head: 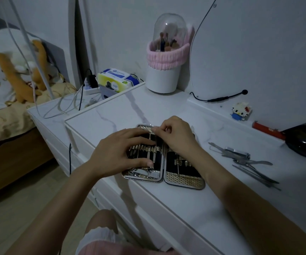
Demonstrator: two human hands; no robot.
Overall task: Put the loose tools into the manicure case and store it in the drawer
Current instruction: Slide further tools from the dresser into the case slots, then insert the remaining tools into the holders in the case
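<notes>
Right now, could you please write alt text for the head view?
A person's left hand rests flat on an open manicure case on a white dresser while the right hand pinches a tool at its top edge. Loose metal tools lie to the right.

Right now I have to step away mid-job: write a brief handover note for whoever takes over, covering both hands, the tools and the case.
Left hand: fingers flat, pressing on the left half of the open chrome-rimmed, black-lined manicure case.
Right hand: pinching a thin metal tool over the case's top edge, apparently seating it.
Done: several tools sit in the elastic loops.
Left: the pile of loose steel tools on the white dresser top to the right of the case; then close the case and store it in a drawer.
</notes>
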